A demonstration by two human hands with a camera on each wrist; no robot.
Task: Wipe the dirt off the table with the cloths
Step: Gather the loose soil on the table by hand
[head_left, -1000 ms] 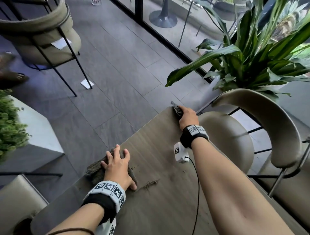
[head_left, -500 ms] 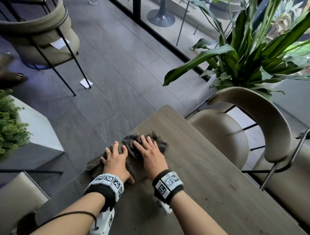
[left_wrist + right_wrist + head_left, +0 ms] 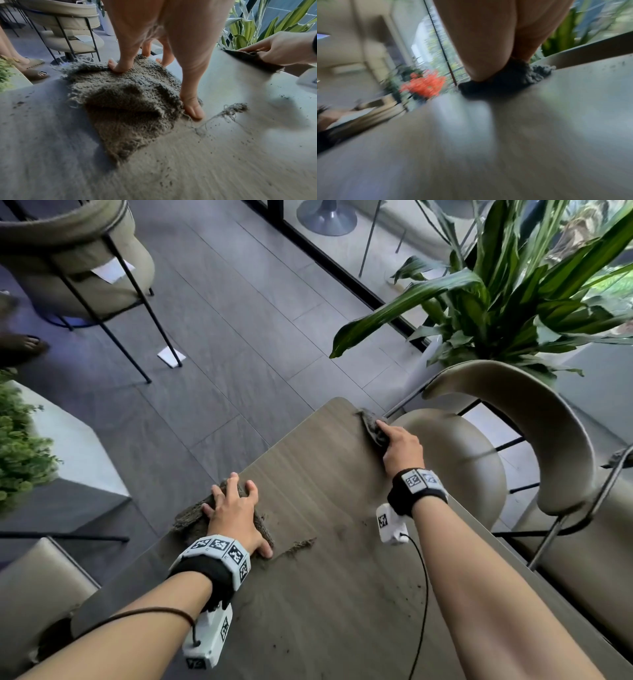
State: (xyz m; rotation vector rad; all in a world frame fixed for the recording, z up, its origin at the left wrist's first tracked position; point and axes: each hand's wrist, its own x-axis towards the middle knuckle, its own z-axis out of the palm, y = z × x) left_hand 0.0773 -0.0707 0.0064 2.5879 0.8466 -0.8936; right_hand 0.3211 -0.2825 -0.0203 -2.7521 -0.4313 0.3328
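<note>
Left wrist view – dirt specks (image 3: 202,134) on table (image 3: 223,169), head view – chair (image 3: 555,436)

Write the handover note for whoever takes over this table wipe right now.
Left hand: fingers spread flat, pressing the brown cloth at the table's left edge.
Right hand: pressing the dark cloth at the far right corner.
Done: the far stretch between the cloths looks clean.
Left: the dirt clump beside the left thumb and the specks nearer the body.

Left hand (image 3: 163,44) presses fuzzy cloth (image 3: 126,102) onto dirt-speckled table (image 3: 205,169).
</note>
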